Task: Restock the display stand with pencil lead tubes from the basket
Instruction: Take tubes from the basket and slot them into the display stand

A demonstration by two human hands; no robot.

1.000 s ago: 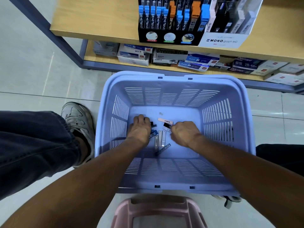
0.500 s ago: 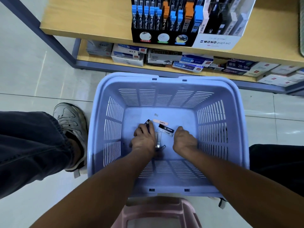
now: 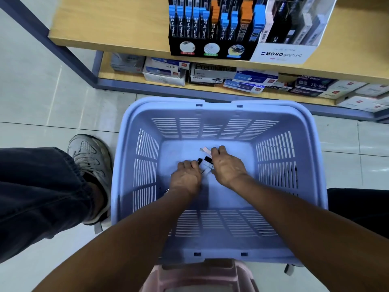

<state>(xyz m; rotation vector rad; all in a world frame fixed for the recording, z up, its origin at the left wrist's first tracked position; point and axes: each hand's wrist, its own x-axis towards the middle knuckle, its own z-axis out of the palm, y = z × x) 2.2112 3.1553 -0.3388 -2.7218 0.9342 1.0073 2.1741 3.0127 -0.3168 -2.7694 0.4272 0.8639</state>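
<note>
The lavender basket (image 3: 305, 157) stands on the floor below the shelf. Both my hands are down on its bottom. My left hand (image 3: 186, 175) has its fingers curled round pencil lead tubes, and a black end (image 3: 199, 160) sticks out past the knuckles. My right hand (image 3: 228, 167) reaches further back, its curled fingers on a pink tube (image 3: 207, 151) and its thumb side against black-and-white tubes (image 3: 207, 164) between the hands. The black display stand (image 3: 210, 28), holding upright tubes with blue and orange caps, sits on the upper shelf.
A white MONO graph MG display box (image 3: 284, 53) stands right of the stand. Stationery boxes (image 3: 212, 75) fill the lower shelf. My left leg and grey shoe (image 3: 90, 157) are left of the basket. A pink stool (image 3: 200, 277) is under me.
The loose tubes that lay between my hands have been gathered up. My right hand has moved toward the back of the basket to the pink tube. My left hand has closed on tubes.
</note>
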